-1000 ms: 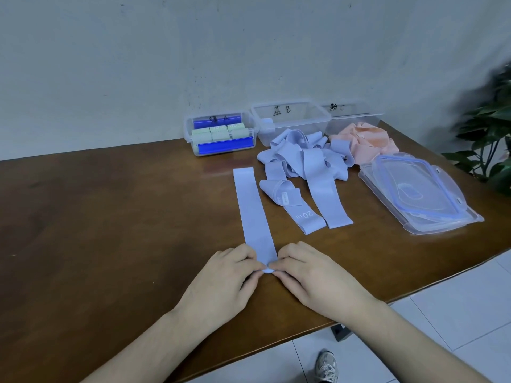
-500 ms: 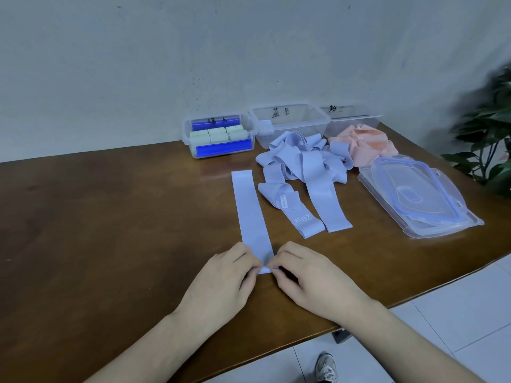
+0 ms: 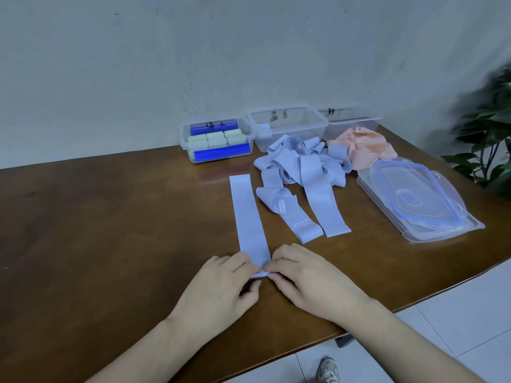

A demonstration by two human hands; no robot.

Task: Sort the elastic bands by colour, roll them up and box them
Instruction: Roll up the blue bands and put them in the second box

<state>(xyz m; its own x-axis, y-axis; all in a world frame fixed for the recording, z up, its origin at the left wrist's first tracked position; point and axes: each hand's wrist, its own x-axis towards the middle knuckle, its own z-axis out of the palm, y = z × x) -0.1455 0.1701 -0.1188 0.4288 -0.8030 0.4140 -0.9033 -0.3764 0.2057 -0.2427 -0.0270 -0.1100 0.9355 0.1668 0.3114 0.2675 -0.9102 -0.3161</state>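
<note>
— At the near edge of the table (image 3: 96,244), your left hand (image 3: 221,288) and right hand (image 3: 307,283) both pinch the near end of the flat blue band (image 3: 249,217). A second ago that end lay under your fingertips; now a small fold has turned up between them, so I judge the roll has just begun.

— How far along does that leave you?

— Early for blue. The green rolls (image 3: 215,140) sit boxed in the left box (image 3: 185,145); the middle box (image 3: 287,125) looks nearly empty, and the blue pile (image 3: 301,164) and pink pile (image 3: 362,145) lie loose before the boxes.

— Room to roll?

— Yes: the band runs straight away from you over bare wood. The loose band marked 20 LB (image 3: 301,223) lies just beside it on the right, and the lids (image 3: 414,200) are well apart. Your wrists overhang the table's edge.
</note>
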